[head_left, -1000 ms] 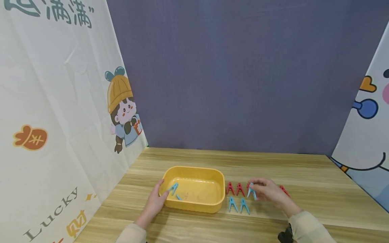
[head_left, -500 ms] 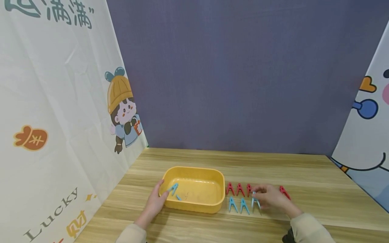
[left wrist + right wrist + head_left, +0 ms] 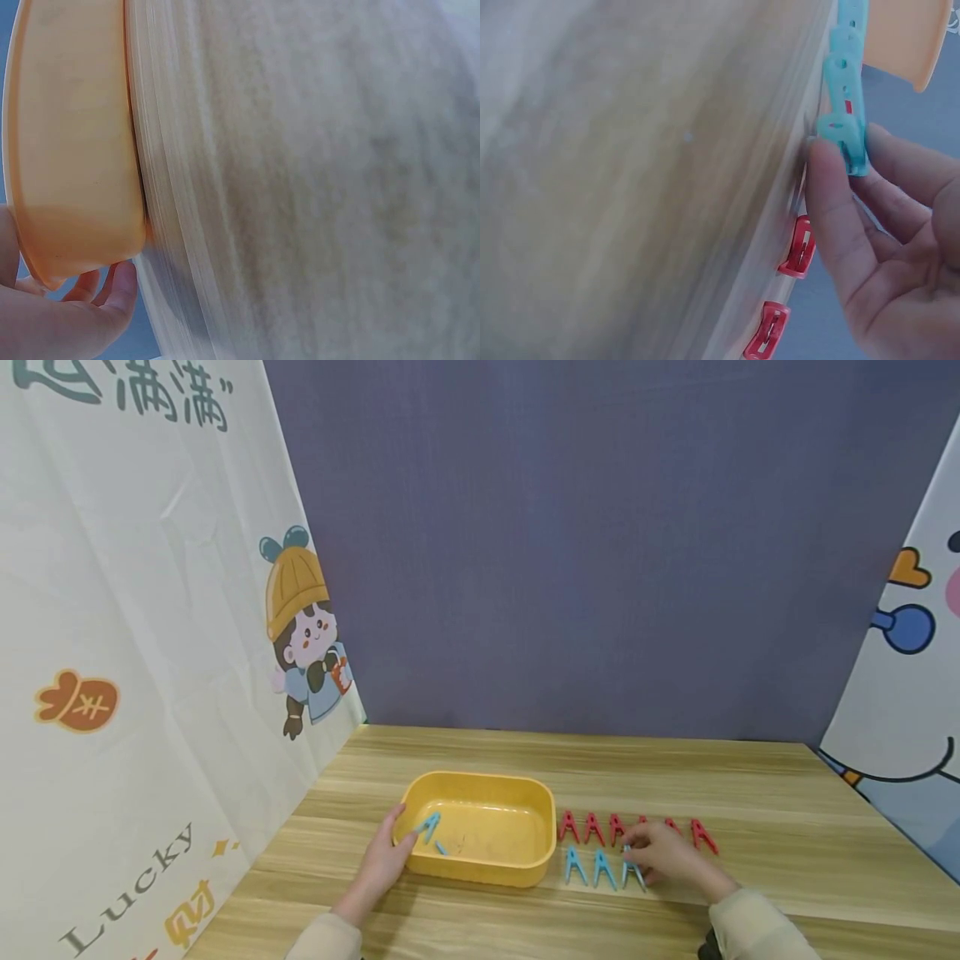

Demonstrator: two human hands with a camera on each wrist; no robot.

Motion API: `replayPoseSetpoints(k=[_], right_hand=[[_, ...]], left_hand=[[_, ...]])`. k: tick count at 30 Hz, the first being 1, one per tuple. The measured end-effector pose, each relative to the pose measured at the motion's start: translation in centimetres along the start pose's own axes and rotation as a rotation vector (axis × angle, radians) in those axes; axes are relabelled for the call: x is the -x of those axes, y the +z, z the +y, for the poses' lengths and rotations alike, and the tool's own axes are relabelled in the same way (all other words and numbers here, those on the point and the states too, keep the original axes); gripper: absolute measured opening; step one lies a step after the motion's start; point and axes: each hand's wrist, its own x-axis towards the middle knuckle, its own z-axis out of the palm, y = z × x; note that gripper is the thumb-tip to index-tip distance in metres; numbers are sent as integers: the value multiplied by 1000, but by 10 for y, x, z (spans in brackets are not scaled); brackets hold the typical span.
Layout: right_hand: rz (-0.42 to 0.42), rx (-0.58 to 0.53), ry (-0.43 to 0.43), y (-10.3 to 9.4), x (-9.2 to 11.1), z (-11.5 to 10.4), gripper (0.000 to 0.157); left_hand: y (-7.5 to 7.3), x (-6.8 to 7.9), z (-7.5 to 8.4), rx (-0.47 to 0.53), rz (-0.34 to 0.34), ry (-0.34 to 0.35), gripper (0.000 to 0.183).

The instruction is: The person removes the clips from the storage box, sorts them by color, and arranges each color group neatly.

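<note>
With its thumb over the rim and fingers outside, my left hand (image 3: 381, 863) grips the left end of a yellow plastic basin (image 3: 517, 870). In the left wrist view, the fingertips curl under the basin's end (image 3: 79, 150). A light-blue clothespin (image 3: 431, 823) and a smaller blue piece (image 3: 441, 848) lie inside, near the thumb. My right hand (image 3: 667, 855) pinches another blue clothespin (image 3: 843, 139) between thumb and fingers, at the right end of a short blue row. Two more blue clothespins, a left one (image 3: 574, 866) and a middle one (image 3: 603, 869), stand beside it.
Behind the blue row runs a row of several red clothespins (image 3: 568, 827), partly covered by the right hand. The wooden table (image 3: 480, 927) ends at a dark back panel (image 3: 562, 568). Printed white sheets hang at the left (image 3: 165, 610) and right.
My right hand has brought the blue clothespin toward me and slightly right, from over the red row to the end of the blue row. The left hand and basin stay put.
</note>
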Motion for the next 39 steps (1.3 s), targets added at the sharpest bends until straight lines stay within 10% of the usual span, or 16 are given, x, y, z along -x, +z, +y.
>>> replayPoseSetpoints(k=[20,39], right_hand=[[2,34,-18,-5,1,-7,20],[90,-47,-181,4,-19,-71,31]], left_hand=[[0,0,0,1,6,5,52],[1,-1,-3,19,-7,-2,52]])
